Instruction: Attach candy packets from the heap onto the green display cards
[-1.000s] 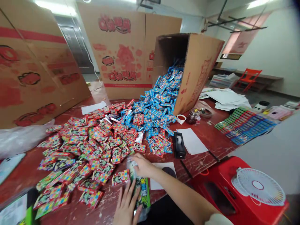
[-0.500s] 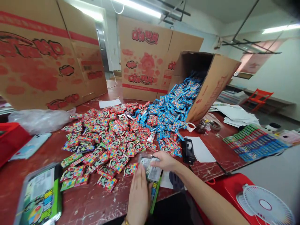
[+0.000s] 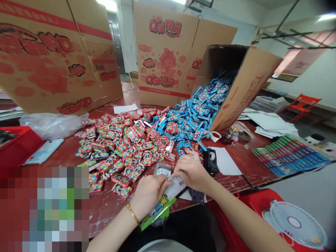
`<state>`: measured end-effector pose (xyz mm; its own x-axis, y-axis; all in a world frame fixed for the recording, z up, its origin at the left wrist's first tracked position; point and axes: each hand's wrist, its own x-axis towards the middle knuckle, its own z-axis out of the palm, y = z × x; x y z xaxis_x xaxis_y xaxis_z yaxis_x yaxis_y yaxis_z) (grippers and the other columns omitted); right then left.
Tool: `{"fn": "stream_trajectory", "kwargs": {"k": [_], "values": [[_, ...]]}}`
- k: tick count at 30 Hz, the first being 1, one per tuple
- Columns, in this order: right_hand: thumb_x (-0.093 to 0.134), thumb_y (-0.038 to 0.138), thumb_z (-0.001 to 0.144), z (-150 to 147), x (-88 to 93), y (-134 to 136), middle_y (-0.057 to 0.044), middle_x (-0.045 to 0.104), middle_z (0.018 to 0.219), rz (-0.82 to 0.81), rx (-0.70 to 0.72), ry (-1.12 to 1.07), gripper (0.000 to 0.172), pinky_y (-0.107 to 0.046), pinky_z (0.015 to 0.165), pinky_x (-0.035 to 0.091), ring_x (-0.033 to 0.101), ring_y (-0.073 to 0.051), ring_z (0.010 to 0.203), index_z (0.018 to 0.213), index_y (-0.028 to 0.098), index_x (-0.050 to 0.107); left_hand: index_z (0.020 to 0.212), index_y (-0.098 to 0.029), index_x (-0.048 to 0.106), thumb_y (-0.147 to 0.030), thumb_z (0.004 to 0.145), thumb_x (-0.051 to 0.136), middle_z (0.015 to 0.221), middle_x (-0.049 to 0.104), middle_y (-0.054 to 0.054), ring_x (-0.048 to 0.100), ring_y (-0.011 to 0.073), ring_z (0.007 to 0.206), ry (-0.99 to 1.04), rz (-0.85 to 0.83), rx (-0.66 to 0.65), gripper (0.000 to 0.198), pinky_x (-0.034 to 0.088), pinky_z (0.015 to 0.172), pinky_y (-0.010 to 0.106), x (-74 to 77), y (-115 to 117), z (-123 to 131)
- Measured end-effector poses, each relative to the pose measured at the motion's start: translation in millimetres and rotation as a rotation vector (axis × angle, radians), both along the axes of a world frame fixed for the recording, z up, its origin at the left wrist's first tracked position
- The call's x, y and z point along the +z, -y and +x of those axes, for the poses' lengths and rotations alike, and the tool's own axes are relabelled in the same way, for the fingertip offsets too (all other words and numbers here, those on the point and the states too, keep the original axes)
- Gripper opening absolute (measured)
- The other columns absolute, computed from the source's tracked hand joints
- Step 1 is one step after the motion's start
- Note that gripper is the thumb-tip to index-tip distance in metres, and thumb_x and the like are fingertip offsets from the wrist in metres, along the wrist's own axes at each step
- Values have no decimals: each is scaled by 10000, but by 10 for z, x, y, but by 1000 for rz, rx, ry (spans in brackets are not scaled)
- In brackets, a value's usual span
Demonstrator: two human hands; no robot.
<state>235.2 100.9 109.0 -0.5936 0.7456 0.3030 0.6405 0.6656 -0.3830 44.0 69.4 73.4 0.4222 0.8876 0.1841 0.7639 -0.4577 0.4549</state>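
Note:
My left hand (image 3: 147, 193) and my right hand (image 3: 192, 171) both grip a clear plastic packet (image 3: 164, 196) with green and blue print, held over the near edge of the dark red table (image 3: 110, 206). Its white labelled top sits between my fingers. Just beyond my hands spreads a heap of small red candy packs (image 3: 123, 147). Blue candy packs (image 3: 194, 115) spill from a tipped cardboard box (image 3: 249, 80) behind it.
Tall printed cartons (image 3: 52, 56) stand at the back and left. A black tape dispenser (image 3: 210, 161), white paper (image 3: 225, 161), a phone (image 3: 44, 152), a plastic bag (image 3: 52, 124) and rows of sorted packs (image 3: 288, 154) lie on the table. A red stool with a fan (image 3: 296, 224) stands at right.
The view has swung left and down. My left hand has gone from lying flat on the packet to gripping it, and both hands have lifted it toward me.

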Motion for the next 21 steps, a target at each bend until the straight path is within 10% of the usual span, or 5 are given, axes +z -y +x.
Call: {"fn": "stream_trajectory", "kwargs": {"k": [7,9,12,17,21], "values": [[571,168,825,382,-119,-105,29,627,647,-74,40,-84,186,-378,939,209,566,-128,683,641,190,582,613,-166,598,-481,891,352,601,641,22,591,164,571,200,-597,-17,487,415,560,225,-35,226,-744],[561,178,834,366,-115,-108,26,622,645,-81,54,-68,190,-381,936,218,563,-129,685,645,191,585,710,-172,649,-500,871,381,835,690,58,625,209,778,205,-532,54,453,454,712,264,-26,234,-834],[537,193,850,141,-91,-65,23,624,665,-54,128,-35,191,-404,971,201,565,-141,751,670,199,602,1128,-240,575,-496,739,612,1160,609,67,549,251,1033,227,-260,165,467,379,913,337,48,184,-622],[642,364,765,-159,-303,169,-39,648,936,-5,-194,-362,211,-439,983,284,546,-227,986,937,242,637,617,-186,594,-413,799,566,576,557,2,496,158,572,490,-272,176,292,355,561,240,-28,98,-96],[655,493,705,-61,-650,294,-62,675,837,-521,-390,-768,367,-344,701,481,618,-232,777,895,180,655,610,-159,564,-428,829,526,567,492,-15,422,121,552,673,-276,263,349,315,505,213,-209,125,-40]]}}
